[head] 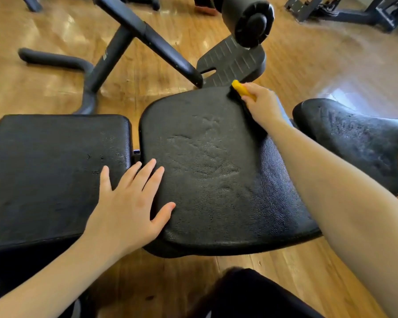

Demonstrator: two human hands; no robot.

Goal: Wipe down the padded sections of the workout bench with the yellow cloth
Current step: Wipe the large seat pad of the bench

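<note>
Left hand (126, 203): fingers straight and spread, laid flat across the gap between the rectangular pad (55, 168) and the middle pad (216, 168), thumb on the rectangular pad. Right hand (261, 104): fingers curled around the bunched yellow cloth (240, 89), which was pressed to the far right corner of the middle pad. Third pad (354, 138) lay just right of that forearm. Foam roller (248, 18) and footplate (232, 63) stood beyond, on the wooden floor (55, 88).
</note>
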